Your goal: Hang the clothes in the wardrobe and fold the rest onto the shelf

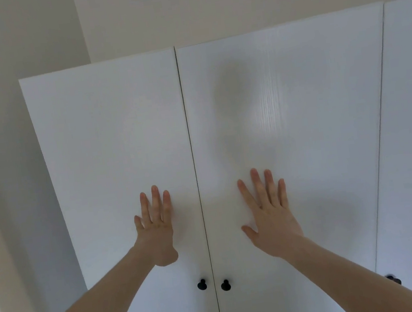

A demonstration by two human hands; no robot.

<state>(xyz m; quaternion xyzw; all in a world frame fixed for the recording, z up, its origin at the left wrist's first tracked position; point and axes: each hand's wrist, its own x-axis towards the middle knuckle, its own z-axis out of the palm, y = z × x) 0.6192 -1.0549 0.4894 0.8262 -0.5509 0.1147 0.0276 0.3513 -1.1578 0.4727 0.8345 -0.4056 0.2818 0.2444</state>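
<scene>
pale walls, and a white wardrobe [108,131] fills my view, doors closed. my left hand [157,229] and right hand [270,220] lie flat on them, fingers [156,201] straight, holding nothing. i'd expect stiff, light doors; two black knobs [202,284] below my fingers are the hold. no clothes visible.

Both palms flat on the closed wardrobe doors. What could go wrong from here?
1. The left hand and right hand lie open on the left door and middle door, above the black knobs. Pressing likely won't open the doors; a grip on a knob probably will.
2. The doors meet at a thin seam; fingers near it could get pinched.
3. No clothes in view.
</scene>
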